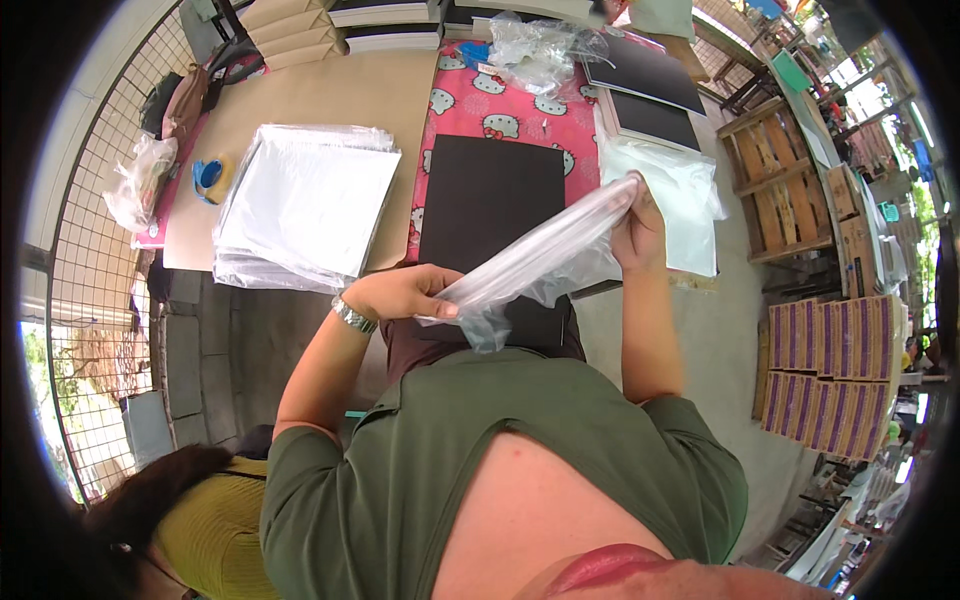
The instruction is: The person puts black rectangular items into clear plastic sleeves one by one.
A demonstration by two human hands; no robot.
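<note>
A clear plastic bag (550, 240) stretches slantwise between my hands, gathered into long folds, with a loose edge hanging below. My left hand (405, 293) pinches its lower end between thumb and fingers. Higher up and farther right, my right hand (638, 225) grips the other end. Under the bag lies a black sheet or board (490, 190) on the table, reaching toward my lap; the bag hides part of it. To the left rests a stack of white sheets in clear plastic (310, 200). More clear plastic bags (660, 180) lie flat beyond my right hand.
A pink patterned cloth (460, 100) and brown paper (390, 100) cover the table. Tape rolls (207, 178) sit at left, crumpled plastic (540, 55) at the back, black boards (640, 75) at back right. Another person (215, 525) is at lower left. Stacked cartons (830, 375) stand right.
</note>
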